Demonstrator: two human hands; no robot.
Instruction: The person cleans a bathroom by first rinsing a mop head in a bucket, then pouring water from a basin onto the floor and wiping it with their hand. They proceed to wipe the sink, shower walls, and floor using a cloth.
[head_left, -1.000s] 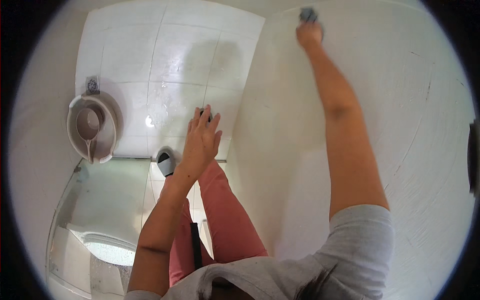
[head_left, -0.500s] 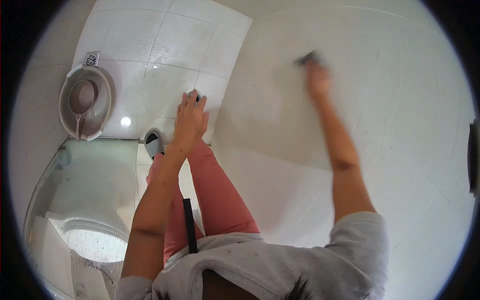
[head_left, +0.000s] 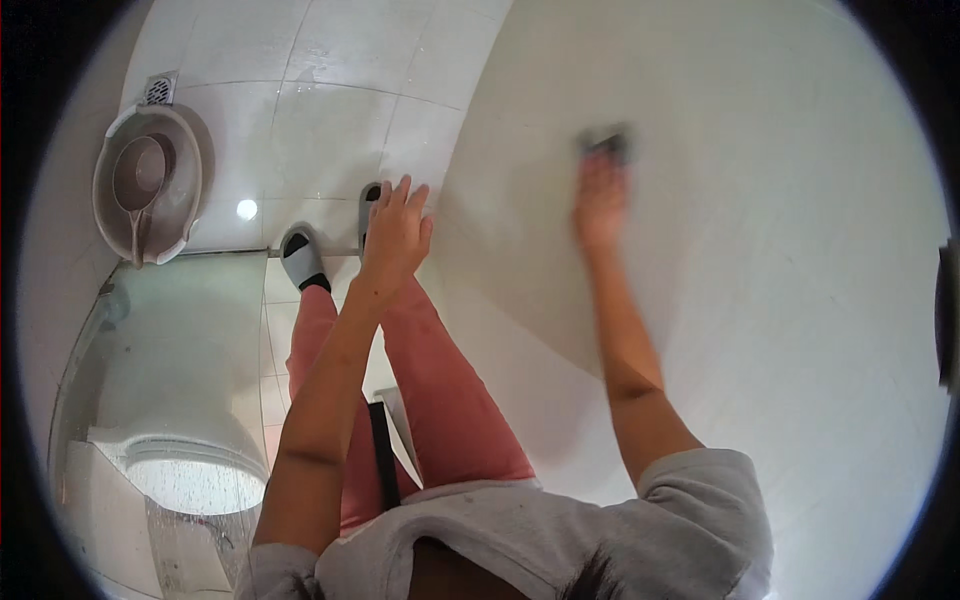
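My right hand (head_left: 601, 205) is pressed toward the pale, smooth wall (head_left: 770, 260) on the right, gripping a small dark grey pad (head_left: 605, 142). Motion smears both the pad and the fingertips, so the pad's exact kind cannot be made out. My left hand (head_left: 398, 240) hangs in the air over my right leg, palm down, holding nothing, its fingers stretched out and slightly apart. It is nearest to the edge where the floor meets the wall.
A pale basin (head_left: 192, 225) with a brown dipper (head_left: 140, 182) in it stands on the tiled floor (head_left: 325, 125) at left, beside a drain grate (head_left: 160, 90). Nearer is a wet glass panel (head_left: 190, 330). My feet wear grey slippers (head_left: 297, 262).
My right hand has moved left along the wall with the dark pad. My left hand stays open, slightly farther right. The whole view has shifted a little, with the basin now farther left.
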